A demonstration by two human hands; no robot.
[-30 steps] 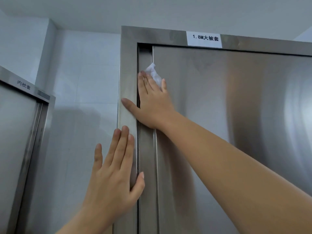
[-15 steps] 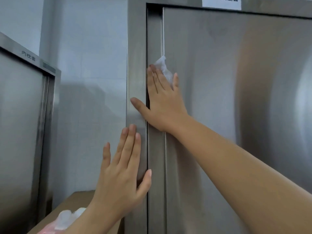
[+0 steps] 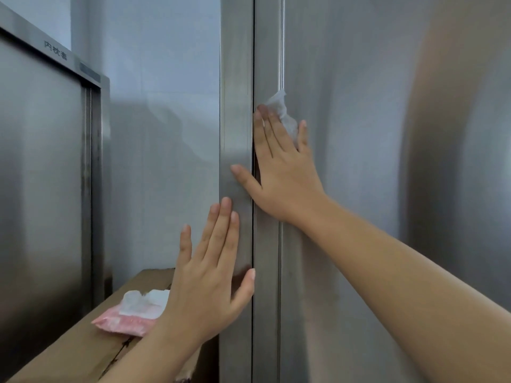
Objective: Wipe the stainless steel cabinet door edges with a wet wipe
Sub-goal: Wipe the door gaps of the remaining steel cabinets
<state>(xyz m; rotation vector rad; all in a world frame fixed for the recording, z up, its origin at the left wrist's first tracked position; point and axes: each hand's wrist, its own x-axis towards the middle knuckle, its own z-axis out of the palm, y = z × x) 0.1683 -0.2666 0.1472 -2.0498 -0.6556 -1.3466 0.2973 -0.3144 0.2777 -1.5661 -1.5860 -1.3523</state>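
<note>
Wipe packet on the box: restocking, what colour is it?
The wipe packet is pink, white at its top; head view.

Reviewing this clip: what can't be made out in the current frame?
Head view only:
- wet wipe: mostly under the right hand.
- cabinet door: top and bottom cut off by the frame.
- pink wipe pack: partly behind the left hand; print too blurred.
- left cabinet's label: too small to read.

We see only a crumpled corner of the wet wipe (image 3: 279,106); the rest hides under the fingers (image 3: 265,134) of the right hand (image 3: 282,175). The cabinet door (image 3: 359,134) runs past the top, right and bottom edges. At lower left, the left hand (image 3: 204,286) covers part of the pink pack (image 3: 124,323); the lettering (image 3: 56,52) at upper left is too blurred to read.
</note>
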